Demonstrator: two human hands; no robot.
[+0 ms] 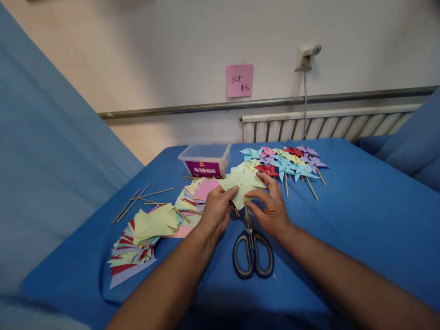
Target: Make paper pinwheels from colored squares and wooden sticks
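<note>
A pale green paper pinwheel cutout point(244, 179), slit into points with a small dark spot near its middle, is held up over the blue-covered table. My left hand point(220, 205) is closed on its lower left side, thumb on top. At its lower right edge my right hand point(270, 206) pinches a paper point between thumb and index finger. Scissors point(253, 252) with dark handles lie just below, their blade tips hidden beneath the paper and hands. To the left is a fanned stack of coloured cut paper point(154, 224), pale green on top.
Several finished pinwheels point(283, 164) on sticks lie at the back right. A clear plastic box point(205, 160) with a purple label stands behind my left hand. Loose wooden sticks point(132, 204) lie at the left. A radiator point(330, 123) runs along the wall.
</note>
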